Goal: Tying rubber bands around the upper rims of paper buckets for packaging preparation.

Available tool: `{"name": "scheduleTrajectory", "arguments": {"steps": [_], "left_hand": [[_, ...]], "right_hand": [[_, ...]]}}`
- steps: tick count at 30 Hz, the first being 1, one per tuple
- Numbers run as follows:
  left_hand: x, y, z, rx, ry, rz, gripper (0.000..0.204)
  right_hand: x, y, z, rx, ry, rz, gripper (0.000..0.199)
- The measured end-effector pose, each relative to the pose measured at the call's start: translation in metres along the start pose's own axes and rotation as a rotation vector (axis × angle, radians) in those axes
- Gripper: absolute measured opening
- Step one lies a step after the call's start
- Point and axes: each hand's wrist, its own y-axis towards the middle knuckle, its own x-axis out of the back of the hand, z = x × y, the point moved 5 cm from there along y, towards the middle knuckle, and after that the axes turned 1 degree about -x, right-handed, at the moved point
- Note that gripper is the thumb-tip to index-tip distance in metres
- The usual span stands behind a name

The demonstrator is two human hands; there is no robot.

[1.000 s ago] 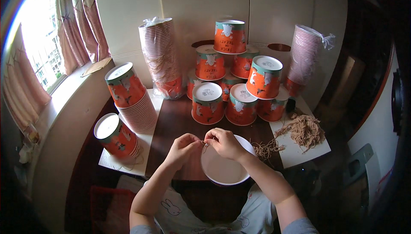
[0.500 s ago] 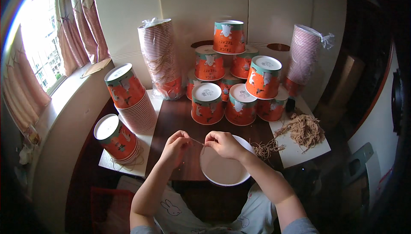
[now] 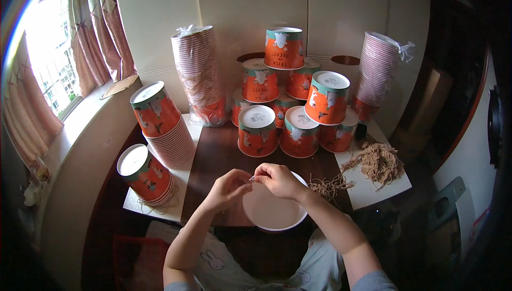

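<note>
A white-lined paper bucket (image 3: 272, 212) stands mouth up at the near edge of the table, its inside facing me. Over its far left rim, my left hand (image 3: 230, 188) and my right hand (image 3: 278, 181) meet fingertip to fingertip. Both are closed in a pinch on a thin cord, of which only a tiny bit shows between the fingers. My right wrist crosses above the bucket's right rim. Just right of the bucket lies a loose bunch of tan cord strands (image 3: 332, 185), partly behind my right hand.
Orange-and-green buckets (image 3: 258, 136) form an upside-down pyramid ahead. Nested stacks stand left (image 3: 169, 140) and near left (image 3: 146, 176). Bagged tall stacks rise at back left (image 3: 194, 67) and back right (image 3: 377, 67). A tan cord heap (image 3: 377, 163) sits on the right.
My hands have drawn together, and the cord stretched between them is now mostly hidden by fingers. The white-lined bucket has shifted slightly left.
</note>
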Motion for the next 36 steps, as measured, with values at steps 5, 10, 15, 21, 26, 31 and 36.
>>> {"name": "scheduleTrajectory", "arguments": {"steps": [5,10,15,21,26,31,36], "left_hand": [[-0.001,0.002,0.004,0.022,0.154,-0.093,0.006],[0.006,0.001,0.010,-0.069,0.176,-0.198,0.003],[0.002,0.001,0.004,-0.038,0.147,-0.188,0.004],[-0.001,-0.001,-0.025,-0.338,0.348,-0.121,0.006],[-0.002,-0.005,-0.026,-0.416,0.524,-0.192,0.010],[0.004,-0.001,-0.032,-0.459,0.531,-0.272,0.012],[0.005,0.007,-0.019,-0.468,0.678,-0.152,0.013]], "right_hand": [[0.001,0.000,-0.001,0.059,-0.012,-0.052,0.011],[0.000,-0.004,0.012,0.061,-0.053,-0.007,0.011],[0.001,-0.005,0.002,-0.007,0.144,-0.010,0.008],[0.008,-0.009,0.019,0.113,-0.039,-0.063,0.010],[0.003,-0.008,0.024,0.198,-0.009,-0.089,0.012],[0.003,-0.008,0.019,0.234,-0.068,-0.077,0.013],[0.002,-0.006,0.017,0.158,0.031,-0.057,0.014]]}}
